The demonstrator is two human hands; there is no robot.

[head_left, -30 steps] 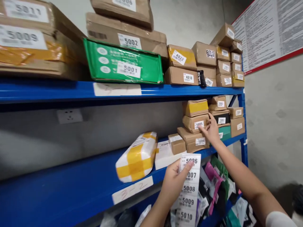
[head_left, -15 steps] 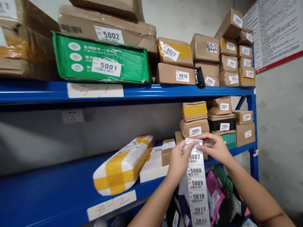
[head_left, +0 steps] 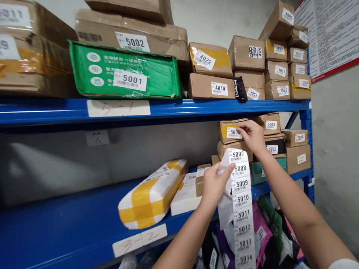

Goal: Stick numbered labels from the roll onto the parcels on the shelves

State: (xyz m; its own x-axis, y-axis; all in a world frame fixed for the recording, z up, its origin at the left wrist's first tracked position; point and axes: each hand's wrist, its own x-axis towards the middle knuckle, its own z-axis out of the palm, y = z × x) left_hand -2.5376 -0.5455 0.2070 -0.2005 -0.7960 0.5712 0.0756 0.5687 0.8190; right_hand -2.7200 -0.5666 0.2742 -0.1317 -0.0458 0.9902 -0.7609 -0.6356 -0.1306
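Observation:
My left hand (head_left: 215, 185) pinches a long white strip of numbered labels (head_left: 241, 203) near its top, where 5007 shows; the strip hangs down past 5014. My right hand (head_left: 251, 135) reaches up to the top brown box with yellow tape (head_left: 227, 127) on the middle shelf, its fingers pressed on a white number label (head_left: 233, 133) on the box's front. Under that box sits another brown box (head_left: 224, 148), partly hidden by the strip.
Blue metal shelving (head_left: 196, 107) holds numbered parcels: a green package 5001 (head_left: 123, 71), brown boxes 5002, 4022 and 4010 above. A white-and-yellow taped parcel (head_left: 153, 194) and a flat white box (head_left: 185, 194) lie on the middle shelf. Coloured mail bags (head_left: 263, 235) fill the shelf below.
My right hand peeled the top label off the strip and carried it up to the yellow-taped box, where it now presses it. The strip now starts at 5007.

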